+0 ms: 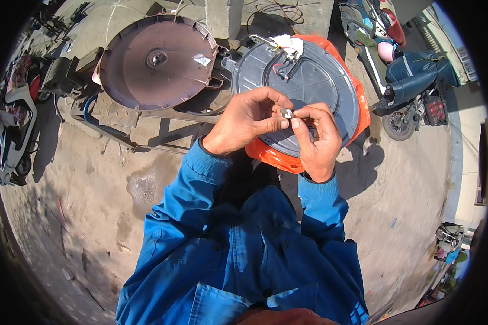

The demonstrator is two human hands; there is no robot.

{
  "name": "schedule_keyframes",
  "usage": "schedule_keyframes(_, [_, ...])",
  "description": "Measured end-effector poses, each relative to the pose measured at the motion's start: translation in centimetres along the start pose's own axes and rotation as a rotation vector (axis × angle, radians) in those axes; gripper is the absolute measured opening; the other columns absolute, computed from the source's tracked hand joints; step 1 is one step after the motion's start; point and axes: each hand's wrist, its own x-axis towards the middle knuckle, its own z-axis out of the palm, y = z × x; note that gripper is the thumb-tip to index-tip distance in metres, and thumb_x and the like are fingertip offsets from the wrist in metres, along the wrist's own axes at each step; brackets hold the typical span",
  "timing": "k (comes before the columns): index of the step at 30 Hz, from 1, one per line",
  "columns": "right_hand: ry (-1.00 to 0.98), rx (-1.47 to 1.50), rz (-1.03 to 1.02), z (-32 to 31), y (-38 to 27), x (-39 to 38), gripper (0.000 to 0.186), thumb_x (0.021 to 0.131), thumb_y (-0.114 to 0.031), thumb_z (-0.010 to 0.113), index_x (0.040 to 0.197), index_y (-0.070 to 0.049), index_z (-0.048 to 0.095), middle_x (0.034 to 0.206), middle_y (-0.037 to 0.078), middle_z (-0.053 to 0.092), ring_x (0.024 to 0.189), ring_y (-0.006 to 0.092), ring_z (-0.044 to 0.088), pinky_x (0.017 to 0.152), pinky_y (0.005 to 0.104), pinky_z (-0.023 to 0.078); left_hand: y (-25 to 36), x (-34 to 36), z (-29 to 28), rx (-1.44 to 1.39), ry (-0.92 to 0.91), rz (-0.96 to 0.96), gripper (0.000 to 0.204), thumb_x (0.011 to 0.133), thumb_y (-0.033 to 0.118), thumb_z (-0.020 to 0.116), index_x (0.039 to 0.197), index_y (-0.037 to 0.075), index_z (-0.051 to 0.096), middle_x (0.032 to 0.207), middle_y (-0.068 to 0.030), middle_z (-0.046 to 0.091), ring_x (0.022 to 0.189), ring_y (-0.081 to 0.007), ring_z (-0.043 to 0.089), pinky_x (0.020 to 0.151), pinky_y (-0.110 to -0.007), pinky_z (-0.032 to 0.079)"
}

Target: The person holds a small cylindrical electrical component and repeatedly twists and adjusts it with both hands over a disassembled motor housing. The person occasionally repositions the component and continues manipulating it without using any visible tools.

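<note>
Both my hands meet in front of me, pinching one small shiny metal piece [287, 113] between thumbs and forefingers. Its exact kind is too small to make out. My left hand [249, 120] grips it from the left, my right hand [318, 135] from the right. Below them is a large round grey plastic cover [314, 70], lying on an orange plastic bag [276, 160]. Thin red and yellow wires [277, 67] and a curved dark groove show on the cover. A crumpled white cloth [288, 45] rests at its far edge.
At far left a big brown round lid [130, 67] with a central hub lies on a metal frame [152, 142]. Parked scooters stand at the left [17, 127] and right [401, 122]. A concrete post [223, 19] rises beyond, with a coiled cable [276, 11] beside it.
</note>
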Motion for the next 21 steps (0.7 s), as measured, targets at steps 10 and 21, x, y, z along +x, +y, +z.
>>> schedule_keyframes(10, [-0.005, 0.171, 0.146, -0.2, 0.0, 0.0, 0.009, 0.104, -0.001, 0.076, 0.11, 0.001, 0.069, 0.103, 0.005, 0.067, 0.09, 0.012, 0.067, 0.081, 0.0288, 0.055, -0.4, 0.2, 0.6, 0.163, 0.014, 0.066, 0.028, 0.101, 0.0, 0.083, 0.126, 0.001, 0.07, 0.116, -0.0024, 0.075, 0.103, -0.0083, 0.069, 0.093, -0.028, 0.058])
schedule_keyframes(21, [-0.045, 0.272, 0.265, -0.5, -0.3, 0.2, 0.011, 0.11, -0.007, 0.073, 0.114, 0.002, 0.067, 0.105, 0.002, 0.065, 0.093, 0.0087, 0.064, 0.084, 0.0263, 0.051, -0.5, 0.2, 1.3, 0.308, 0.078, 0.098, 0.029, 0.101, -0.001, 0.082, 0.127, 0.0, 0.07, 0.114, -0.0039, 0.076, 0.106, -0.0109, 0.073, 0.096, -0.03, 0.061])
